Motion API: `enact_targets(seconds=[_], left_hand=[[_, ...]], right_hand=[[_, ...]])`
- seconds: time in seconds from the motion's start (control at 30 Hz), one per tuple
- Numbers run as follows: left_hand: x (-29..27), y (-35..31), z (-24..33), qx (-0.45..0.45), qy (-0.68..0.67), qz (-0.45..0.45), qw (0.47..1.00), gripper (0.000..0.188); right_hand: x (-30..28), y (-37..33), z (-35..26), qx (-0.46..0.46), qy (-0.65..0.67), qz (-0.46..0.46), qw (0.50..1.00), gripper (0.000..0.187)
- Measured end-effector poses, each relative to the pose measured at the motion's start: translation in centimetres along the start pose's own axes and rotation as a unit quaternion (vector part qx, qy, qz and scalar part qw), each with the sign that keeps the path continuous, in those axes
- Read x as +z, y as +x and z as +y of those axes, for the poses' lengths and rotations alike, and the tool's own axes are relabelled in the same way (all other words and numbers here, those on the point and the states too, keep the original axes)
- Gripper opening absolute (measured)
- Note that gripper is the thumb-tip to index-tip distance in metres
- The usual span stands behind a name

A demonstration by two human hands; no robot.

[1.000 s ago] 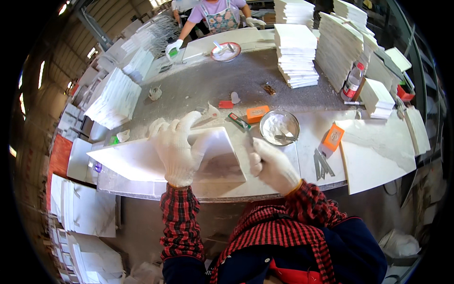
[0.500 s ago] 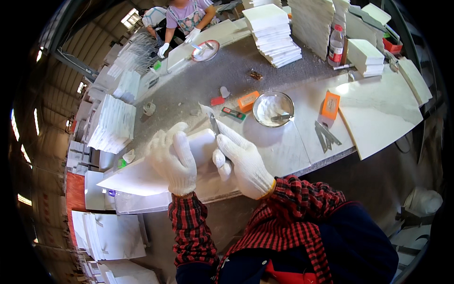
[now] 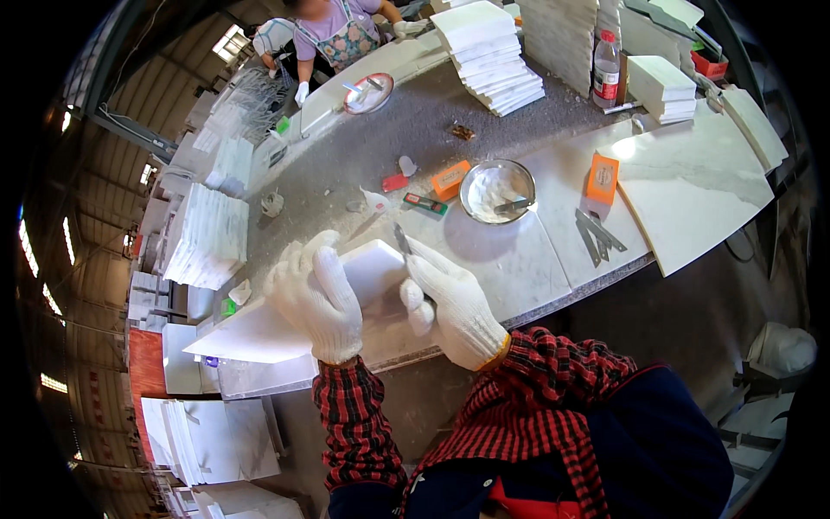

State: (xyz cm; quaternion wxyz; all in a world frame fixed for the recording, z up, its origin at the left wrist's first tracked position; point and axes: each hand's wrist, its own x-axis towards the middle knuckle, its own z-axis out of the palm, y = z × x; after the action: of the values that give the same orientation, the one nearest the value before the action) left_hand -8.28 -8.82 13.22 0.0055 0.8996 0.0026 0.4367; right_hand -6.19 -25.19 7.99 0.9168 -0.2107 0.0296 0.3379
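At the near edge of the worktable [image 3: 510, 268], there it was on my feed: the left hand [image 3: 316, 298], gloved in white, clamped on a white slab [image 3: 259, 331] that stood tilted over the tabletop! The right hand [image 3: 458, 303], gloved too, worked at the slab's right end, apart from its partner, thumb and fingers closed on a thin blade [image 3: 401, 240], tip up. Whether that blade touched the stone, I couldn't tell from up here.

Just beyond, I had a green-and-red case [image 3: 424, 204], then an orange box [image 3: 450, 179] right by a metal bowl [image 3: 531, 183] of white paste, a spatula [image 3: 513, 207] resting in it. Over to the right, a second orange box [image 3: 603, 179] lay near some flat metal strips [image 3: 596, 235]. Farther out rose a stack of white slabs [image 3: 493, 60], a red-capped bottle [image 3: 606, 69] to its right, and across the table, a co-worker [image 3: 341, 39] in a flowered apron!
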Motion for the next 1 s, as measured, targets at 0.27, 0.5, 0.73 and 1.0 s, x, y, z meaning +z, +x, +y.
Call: enact_targets(seconds=[0.27, 0.5, 0.73, 1.0], left_hand=[[0.2, -0.2, -0.3, 0.029, 0.056, 0.012, 0.998, 0.037], [0.4, 0.0, -0.4, 0.03, 0.03, 0.021, 0.999, 0.036], [0.3, -0.2, -0.5, -0.026, 0.019, -0.019, 0.999, 0.032], [1.2, 0.5, -1.0, 0.036, 0.047, 0.018, 0.998, 0.034]], right_hand=[[0.2, 0.4, -0.4, 0.003, -0.017, -0.031, 0.999, 0.043], [1.3, 0.4, -1.2, 0.0, -0.043, -0.04, 0.998, 0.046], [2.9, 0.4, -1.3, -0.016, -0.045, -0.075, 0.996, 0.05], [1.0, 0.9, -0.9, -0.021, -0.026, 0.001, 0.999, 0.049]])
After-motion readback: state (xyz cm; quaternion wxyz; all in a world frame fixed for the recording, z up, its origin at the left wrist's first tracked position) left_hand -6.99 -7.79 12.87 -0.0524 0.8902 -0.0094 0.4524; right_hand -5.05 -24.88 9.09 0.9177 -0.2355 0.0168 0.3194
